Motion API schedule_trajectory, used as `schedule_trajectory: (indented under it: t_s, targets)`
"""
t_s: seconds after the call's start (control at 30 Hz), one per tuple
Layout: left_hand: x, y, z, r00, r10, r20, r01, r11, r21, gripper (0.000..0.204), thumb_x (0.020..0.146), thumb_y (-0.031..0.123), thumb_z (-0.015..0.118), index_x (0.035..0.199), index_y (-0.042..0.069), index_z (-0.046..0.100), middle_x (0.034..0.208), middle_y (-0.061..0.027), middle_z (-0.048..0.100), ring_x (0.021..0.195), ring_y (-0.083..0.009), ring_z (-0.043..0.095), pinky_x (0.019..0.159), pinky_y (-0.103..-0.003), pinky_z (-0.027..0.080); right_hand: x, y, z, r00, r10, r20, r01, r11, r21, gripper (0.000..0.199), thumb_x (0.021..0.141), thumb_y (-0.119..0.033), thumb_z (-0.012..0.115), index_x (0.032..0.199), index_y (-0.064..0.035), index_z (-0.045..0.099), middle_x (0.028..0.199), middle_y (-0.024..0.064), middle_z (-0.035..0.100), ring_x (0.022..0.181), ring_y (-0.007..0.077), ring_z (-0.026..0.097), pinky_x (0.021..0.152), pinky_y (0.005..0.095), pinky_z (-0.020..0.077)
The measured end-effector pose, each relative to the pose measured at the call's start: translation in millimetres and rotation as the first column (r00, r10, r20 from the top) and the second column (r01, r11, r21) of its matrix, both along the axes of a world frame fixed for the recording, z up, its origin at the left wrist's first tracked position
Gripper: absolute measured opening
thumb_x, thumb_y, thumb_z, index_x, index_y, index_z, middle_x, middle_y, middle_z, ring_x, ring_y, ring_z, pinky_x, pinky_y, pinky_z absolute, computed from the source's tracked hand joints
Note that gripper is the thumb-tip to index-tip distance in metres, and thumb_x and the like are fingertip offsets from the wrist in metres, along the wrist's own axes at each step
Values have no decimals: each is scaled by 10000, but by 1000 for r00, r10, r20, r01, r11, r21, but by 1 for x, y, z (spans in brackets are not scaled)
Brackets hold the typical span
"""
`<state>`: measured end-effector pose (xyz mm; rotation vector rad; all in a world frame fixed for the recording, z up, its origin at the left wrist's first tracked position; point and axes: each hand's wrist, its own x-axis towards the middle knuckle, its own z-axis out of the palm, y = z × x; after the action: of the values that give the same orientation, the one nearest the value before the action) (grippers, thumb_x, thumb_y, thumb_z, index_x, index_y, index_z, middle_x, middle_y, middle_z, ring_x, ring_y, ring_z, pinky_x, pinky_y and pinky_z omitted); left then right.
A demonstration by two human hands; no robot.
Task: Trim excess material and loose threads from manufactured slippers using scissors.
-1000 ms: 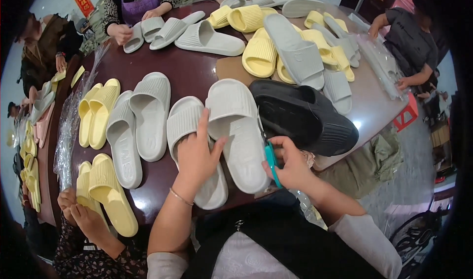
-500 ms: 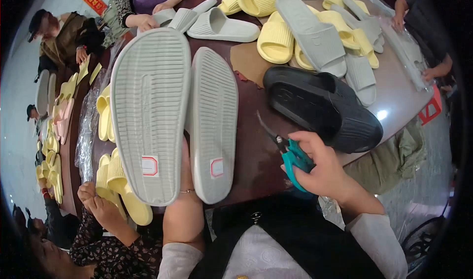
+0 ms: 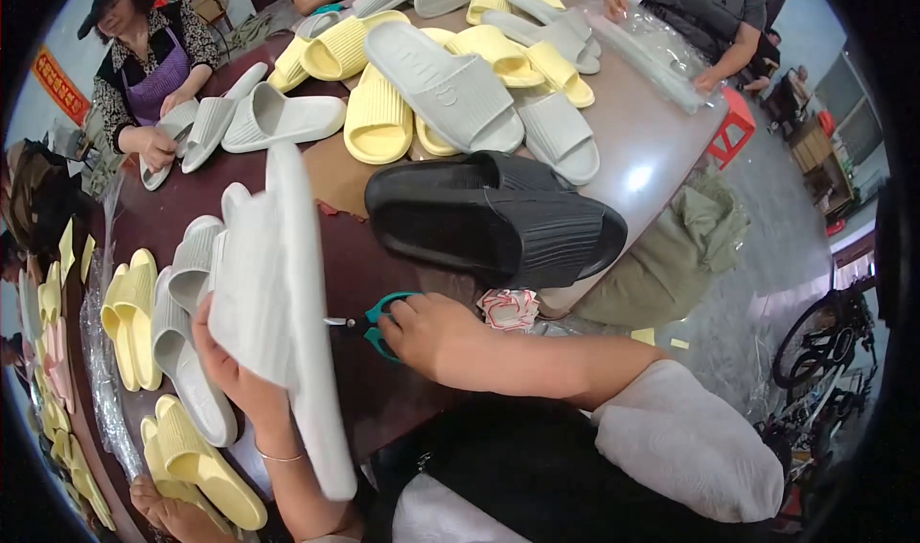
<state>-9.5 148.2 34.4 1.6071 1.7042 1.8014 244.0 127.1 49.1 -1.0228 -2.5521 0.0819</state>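
Scissors (image 3: 369,324) blades mostly hidden behind grey slippers (image 3: 278,294).

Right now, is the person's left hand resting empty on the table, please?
No, the left hand holds a pair of pale grey slippers up on edge, while the right hand grips teal-handled scissors.

Held slippers (image 3: 278,284) left of scissors (image 3: 379,324), large slippers (image 3: 498,217) behind on table (image 3: 652,150)
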Motion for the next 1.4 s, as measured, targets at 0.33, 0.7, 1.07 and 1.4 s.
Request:
schedule_trajectory:
  t_s: [0.33, 0.7, 1.07, 1.4]
  targets:
    - [58, 25, 60, 958, -224, -177, 156, 929, -334, 282, 898, 24, 488, 1180, 4, 497, 1018, -109, 586, 852, -132, 558, 745, -236, 433, 86, 27, 60, 935, -351, 46, 338, 924, 181, 353, 687, -150, 647, 1017, -38, 592, 890, 72, 575, 842, 248, 576, 716, 359, 449]
    - [30, 47, 15, 937, -79, -342, -40, 944, -327, 284, 928, 67, 471, 1204, 24, 520, 1007, -156, 627, 698, -203, 538, 660, -299, 447, 96, 76, 62, 892, -309, 331, 325, 946, 7, 251, 708, -93, 591, 951, -32, 586, 810, 103, 608, 762, 265, 617, 620, 370, 471]
    - [26, 42, 17, 854, -75, -514, -134, 924, -358, 303, 901, 84, 540, 1199, 32, 543, 954, -187, 633, 688, -271, 577, 646, -346, 458, 97, 124, 90, 811, -49, 583, 241, 936, -257, 272, 682, -138, 647, 933, -48, 594, 759, 148, 623, 799, 319, 632, 658, 421, 495]
    - [12, 30, 47, 883, -311, -353, -67, 658, -750, 387, 936, 208, 510, 1289, 50, 498, 1106, -191, 610, 945, -267, 601, 821, -348, 462, 67, 126, 147, 795, -234, -560, -104, 856, -507, 437, 719, -82, 755, 1103, 7, 567, 978, 72, 649, 883, 179, 627, 790, 276, 493]
